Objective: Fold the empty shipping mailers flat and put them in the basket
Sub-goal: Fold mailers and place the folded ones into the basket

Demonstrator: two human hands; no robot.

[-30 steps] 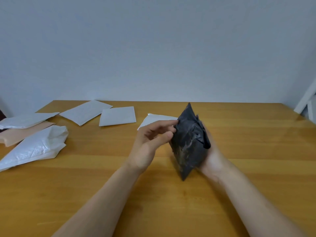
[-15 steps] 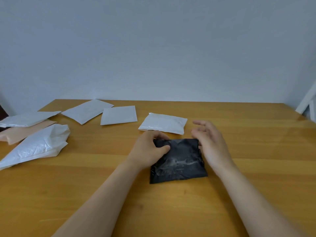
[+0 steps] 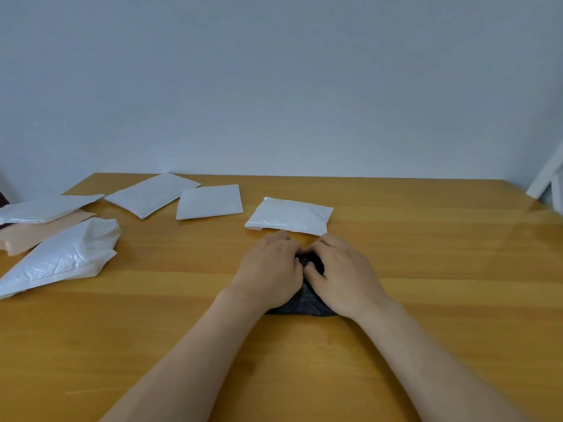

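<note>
A black shipping mailer (image 3: 304, 303) lies flat on the wooden table (image 3: 441, 269), mostly hidden under both of my hands. My left hand (image 3: 269, 269) presses palm-down on its left half. My right hand (image 3: 344, 275) presses on its right half, the two hands side by side and nearly touching. A folded white mailer (image 3: 289, 216) lies just beyond my fingertips. No basket is in view.
More mailers lie at the back left: two flat white ones (image 3: 210, 201) (image 3: 152, 193), another white one (image 3: 45, 208) over a tan one (image 3: 33, 231), and a crumpled white one (image 3: 64, 257). A white frame (image 3: 547, 181) stands at the far right edge.
The black mailer was held upright between my hands a second ago, then laid flat on the table. Both hands have now come down on top of it, covering most of it.
</note>
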